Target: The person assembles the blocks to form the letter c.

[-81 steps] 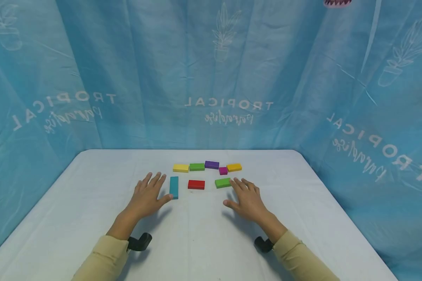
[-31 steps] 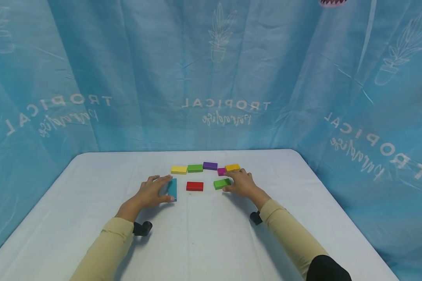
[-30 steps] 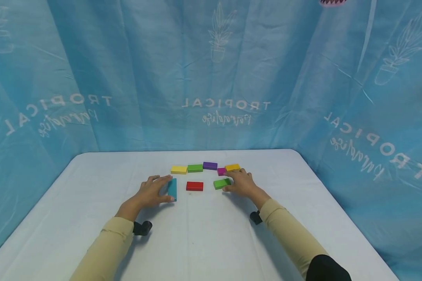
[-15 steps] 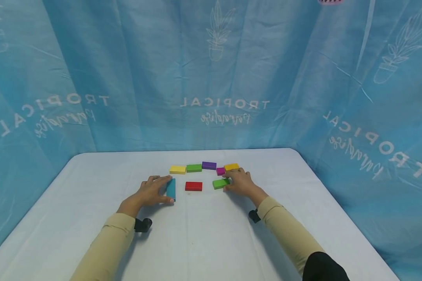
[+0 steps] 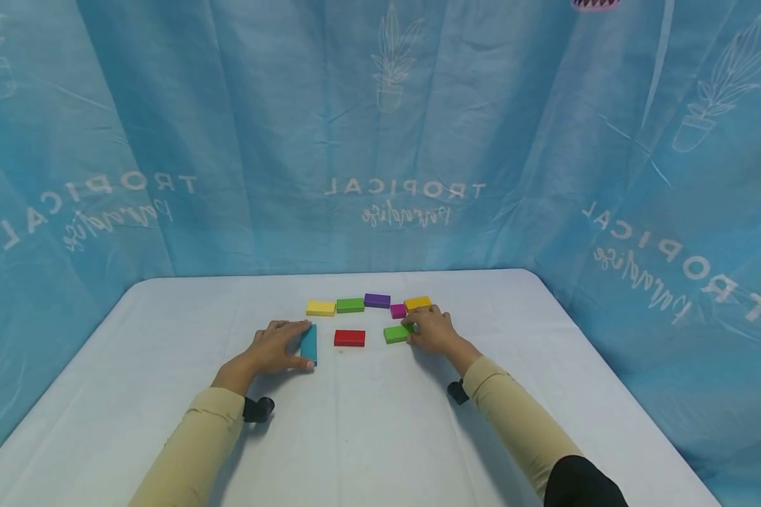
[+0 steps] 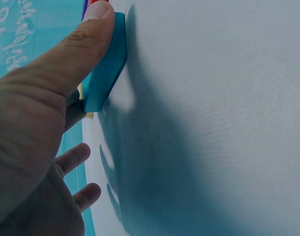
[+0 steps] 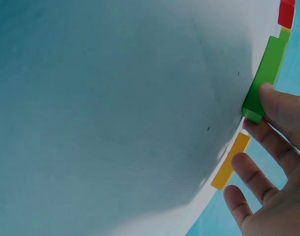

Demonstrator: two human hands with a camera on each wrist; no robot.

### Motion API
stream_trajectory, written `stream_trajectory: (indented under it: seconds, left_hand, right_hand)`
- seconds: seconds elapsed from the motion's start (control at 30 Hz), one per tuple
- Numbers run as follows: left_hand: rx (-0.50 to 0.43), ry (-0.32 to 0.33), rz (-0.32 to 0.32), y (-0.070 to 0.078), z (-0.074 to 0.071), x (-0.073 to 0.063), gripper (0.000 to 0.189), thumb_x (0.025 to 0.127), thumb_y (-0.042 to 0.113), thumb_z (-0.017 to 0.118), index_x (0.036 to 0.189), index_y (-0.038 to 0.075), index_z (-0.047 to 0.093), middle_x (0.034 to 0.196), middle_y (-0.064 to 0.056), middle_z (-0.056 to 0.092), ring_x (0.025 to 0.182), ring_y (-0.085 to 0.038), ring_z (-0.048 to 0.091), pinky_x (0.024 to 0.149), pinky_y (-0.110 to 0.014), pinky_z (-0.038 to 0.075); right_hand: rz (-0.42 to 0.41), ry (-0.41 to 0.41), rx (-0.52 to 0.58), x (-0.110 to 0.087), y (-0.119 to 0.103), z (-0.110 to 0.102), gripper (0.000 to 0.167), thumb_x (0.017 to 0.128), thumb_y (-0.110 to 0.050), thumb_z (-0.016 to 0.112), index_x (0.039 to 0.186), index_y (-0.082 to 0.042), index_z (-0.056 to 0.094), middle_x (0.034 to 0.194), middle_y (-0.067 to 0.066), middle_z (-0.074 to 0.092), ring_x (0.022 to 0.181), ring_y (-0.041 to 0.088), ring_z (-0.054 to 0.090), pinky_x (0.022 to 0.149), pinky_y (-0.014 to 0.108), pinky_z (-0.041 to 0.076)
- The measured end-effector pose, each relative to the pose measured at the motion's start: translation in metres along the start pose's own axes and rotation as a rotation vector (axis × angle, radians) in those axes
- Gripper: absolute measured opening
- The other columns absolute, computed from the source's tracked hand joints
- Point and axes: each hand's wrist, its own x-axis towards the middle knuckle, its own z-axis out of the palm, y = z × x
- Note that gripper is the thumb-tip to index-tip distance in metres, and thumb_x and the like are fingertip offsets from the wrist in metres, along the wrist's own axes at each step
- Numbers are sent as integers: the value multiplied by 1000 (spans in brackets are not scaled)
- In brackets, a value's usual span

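My left hand [image 5: 271, 350] spans the teal block [image 5: 308, 345], thumb at its near end and a finger at its far end. In the left wrist view the thumb presses on the teal block [image 6: 110, 64], while two other fingers stay off it. My right hand [image 5: 436, 329] pinches the right end of a green block [image 5: 395, 334]. The right wrist view shows thumb and forefinger on that green block [image 7: 267, 73], the other fingers spread near an orange-yellow block [image 7: 231, 161]. Between the hands lies a red block [image 5: 349, 339], touched by neither.
Behind, a loose row holds a yellow block [image 5: 320, 308], another green block [image 5: 350, 305], a purple block [image 5: 377, 301], a small magenta block [image 5: 398, 311] and the orange-yellow block [image 5: 417, 303]. They lie on a white table [image 5: 368, 436]. A blue curtain [image 5: 279, 127] hangs around it.
Both hands have come down from hovering: the left closed in on the teal block, the right moved onto the green block's right end. Lately the right thumb shifted slightly; the blocks stay in place.
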Motion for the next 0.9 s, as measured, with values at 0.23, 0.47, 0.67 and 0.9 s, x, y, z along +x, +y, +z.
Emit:
stream_trajectory:
  seconds: [0.23, 0.47, 0.67, 0.9]
  left_hand:
    - [-5, -8, -17, -2, 3, 0, 95, 73, 51, 79, 149, 12, 37, 147, -17, 37, 135, -39, 25, 105, -62, 21]
    - [18, 13, 12, -2, 3, 0, 93, 74, 51, 79, 148, 11, 39, 147, -17, 39, 134, -39, 27, 105, -60, 23]
    - [46, 48, 42, -3, 4, -1, 91, 74, 51, 79, 145, 9, 42, 144, -17, 43, 132, -38, 30, 103, -60, 24]
    - [33, 63, 50, 0, 3, -6, 90, 73, 51, 79, 143, 7, 45, 143, -18, 44, 131, -38, 32, 104, -61, 23]
  right_hand:
    - [19, -15, -11, -1, -1, 2, 34, 90, -19, 69, 123, -19, 66, 131, 5, 57, 126, 35, 38, 101, 57, 29]
    - [1, -5, -15, -3, -1, 3, 33, 89, -18, 70, 121, -18, 67, 128, 4, 58, 123, 34, 40, 99, 56, 31]
    - [-6, 0, -18, -4, -1, 1, 32, 89, -19, 70, 121, -18, 67, 125, 3, 59, 119, 33, 41, 97, 54, 33]
    - [-6, 10, 10, -8, 0, -3, 31, 89, -19, 70, 120, -16, 67, 121, 1, 60, 110, 28, 44, 94, 51, 35]
